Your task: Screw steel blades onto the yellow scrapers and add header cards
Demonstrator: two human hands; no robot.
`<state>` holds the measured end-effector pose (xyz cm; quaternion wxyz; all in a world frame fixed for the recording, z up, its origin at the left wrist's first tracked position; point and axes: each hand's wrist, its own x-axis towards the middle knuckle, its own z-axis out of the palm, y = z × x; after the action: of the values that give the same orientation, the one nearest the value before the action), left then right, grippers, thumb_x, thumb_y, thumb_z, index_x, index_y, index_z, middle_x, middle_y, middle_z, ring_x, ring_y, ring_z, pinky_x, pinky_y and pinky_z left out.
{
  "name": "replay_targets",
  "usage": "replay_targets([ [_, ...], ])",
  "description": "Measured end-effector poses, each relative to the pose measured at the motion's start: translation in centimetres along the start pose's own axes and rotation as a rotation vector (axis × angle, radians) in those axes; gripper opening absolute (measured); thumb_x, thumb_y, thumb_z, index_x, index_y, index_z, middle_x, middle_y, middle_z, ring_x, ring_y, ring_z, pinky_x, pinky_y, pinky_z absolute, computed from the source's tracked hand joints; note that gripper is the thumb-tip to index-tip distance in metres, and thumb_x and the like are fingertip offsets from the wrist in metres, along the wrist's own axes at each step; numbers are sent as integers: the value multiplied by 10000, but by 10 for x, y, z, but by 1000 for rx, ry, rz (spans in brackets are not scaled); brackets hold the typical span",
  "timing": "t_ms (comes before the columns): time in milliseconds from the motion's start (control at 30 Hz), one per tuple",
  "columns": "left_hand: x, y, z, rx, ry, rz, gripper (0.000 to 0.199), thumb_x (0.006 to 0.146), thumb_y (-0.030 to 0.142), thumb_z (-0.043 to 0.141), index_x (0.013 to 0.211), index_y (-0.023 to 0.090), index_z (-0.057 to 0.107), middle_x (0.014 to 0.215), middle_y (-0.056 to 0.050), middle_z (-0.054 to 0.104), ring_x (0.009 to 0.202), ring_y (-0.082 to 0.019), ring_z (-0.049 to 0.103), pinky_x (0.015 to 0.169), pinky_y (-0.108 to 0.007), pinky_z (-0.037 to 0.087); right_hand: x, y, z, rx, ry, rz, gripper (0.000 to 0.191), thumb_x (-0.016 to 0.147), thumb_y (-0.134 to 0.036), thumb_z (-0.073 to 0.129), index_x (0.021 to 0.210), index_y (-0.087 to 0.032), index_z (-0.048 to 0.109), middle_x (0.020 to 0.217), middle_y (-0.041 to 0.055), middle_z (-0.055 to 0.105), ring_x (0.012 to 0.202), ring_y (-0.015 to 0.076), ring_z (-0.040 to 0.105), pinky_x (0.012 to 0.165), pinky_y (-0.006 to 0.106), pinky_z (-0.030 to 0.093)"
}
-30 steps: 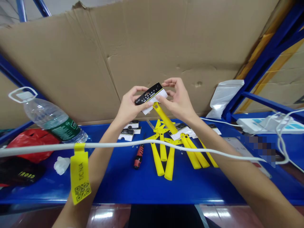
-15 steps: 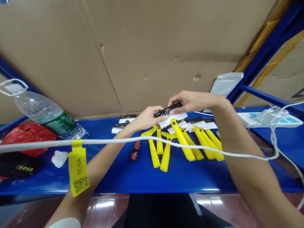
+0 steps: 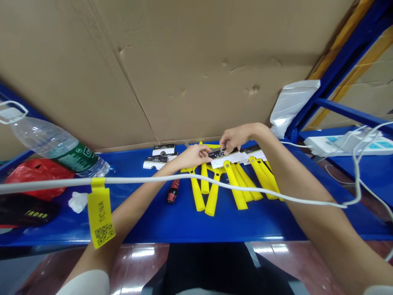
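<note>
Several yellow-handled tools [image 3: 235, 188] lie side by side on the blue shelf, some with black-and-white cards at their heads. My left hand [image 3: 196, 155] pinches the left end of one such card [image 3: 219, 159], which sits at the top of a yellow handle. At the card's upper right edge, my right hand [image 3: 233, 138] has its fingers curled and pressed onto it. Other yellow pieces [image 3: 211, 198] without visible cards lie below my left hand. A red-and-black tool handle [image 3: 173, 191] rests left of them. Loose black-and-white cards [image 3: 156, 161] lie behind my left wrist.
A white cable [image 3: 147, 179] with a yellow tag crosses the view in front of my arms. At the left are a water bottle [image 3: 61, 147], a red bag [image 3: 37, 176] and crumpled tissue [image 3: 77, 202]. A power strip [image 3: 331, 146] lies at the right, and cardboard [image 3: 184, 73] stands behind.
The card has come down flatter onto the yellow tools. My right hand has shifted slightly, its fingers now curled at the card's edge. The camera view has tilted a little.
</note>
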<state>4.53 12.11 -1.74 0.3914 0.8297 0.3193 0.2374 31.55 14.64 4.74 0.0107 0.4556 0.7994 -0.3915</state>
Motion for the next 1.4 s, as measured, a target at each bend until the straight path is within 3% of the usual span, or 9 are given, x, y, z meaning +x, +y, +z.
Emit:
replay_targets([
  [200, -2, 4, -1, 36, 0, 27, 257, 894, 317, 871, 1100, 172, 817, 988, -125, 855, 886, -256, 811, 847, -384, 624, -4, -1, -1, -51, 19, 28, 454, 589, -578, 1030, 670, -212, 775, 648, 37, 711, 554, 187, 656, 474, 297, 530],
  [367, -8, 26, 3, -10, -45, -64, 651, 938, 534, 869, 1418, 123, 711, 1224, -207, 835, 1067, -327, 819, 935, -452, 630, -34, -44, -7, 29, 7, -47, 344, 805, -438, 893, 1062, -224, 812, 810, 19, 781, 623, 186, 709, 586, 311, 587],
  [500, -15, 60, 11, -177, -50, -29, 812, 885, 513, 938, 1522, 120, 623, 1433, -260, 755, 1230, -374, 775, 1001, -487, 636, -62, -79, -9, 1, 182, -132, 185, 930, -382, 778, 991, -217, 838, 900, 44, 816, 723, 200, 753, 659, 310, 606],
  [800, -21, 83, 20, -897, -69, -122, 326, 1029, 242, 710, 1323, 106, 746, 1555, -260, 717, 1224, -350, 821, 879, -375, 697, -79, -110, 2, -95, 471, -323, 415, 1042, -599, 711, 945, -201, 778, 879, 57, 793, 780, 193, 695, 679, 319, 508],
  [933, -21, 85, 8, -1022, -142, -208, 325, 1096, 299, 704, 1359, 112, 745, 1429, -241, 794, 1044, -267, 860, 707, -267, 671, -73, -101, -1, -205, 464, -351, 389, 1023, -547, 735, 856, -198, 690, 764, 23, 727, 667, 150, 568, 598, 310, 394],
  [1100, -17, 80, 9, -976, -23, -274, 413, 1035, 520, 824, 1021, 116, 742, 908, -126, 815, 589, -115, 693, 461, -192, 506, -74, -96, -2, 43, 389, -354, 414, 983, -391, 779, 1354, -232, 687, 747, -37, 732, 630, 160, 618, 586, 286, 423],
  [1200, -15, 78, 11, -992, 84, -211, 409, 1022, 537, 836, 963, 171, 664, 787, -20, 695, 512, -76, 579, 437, -186, 456, -78, -94, -7, 120, 557, -369, 270, 985, -449, 791, 1105, -207, 810, 814, 19, 767, 701, 177, 693, 651, 305, 514],
  [1267, -15, 81, 9, -1024, 125, -178, 333, 1068, 487, 783, 1004, 192, 644, 782, 4, 658, 486, -67, 522, 412, -179, 405, -82, -93, -10, 150, 640, -359, 403, 1034, -579, 736, 935, -196, 810, 837, 58, 782, 731, 186, 715, 700, 324, 556],
  [1400, -19, 95, 2, -1151, -38, -342, 208, 1142, 294, 566, 1132, 148, 713, 673, 44, 511, 403, -63, 355, 354, -172, 305, -89, -91, -12, -13, 620, -388, 550, 1057, -714, 665, 1026, -188, 824, 932, 77, 800, 836, 204, 718, 754, 323, 541],
])
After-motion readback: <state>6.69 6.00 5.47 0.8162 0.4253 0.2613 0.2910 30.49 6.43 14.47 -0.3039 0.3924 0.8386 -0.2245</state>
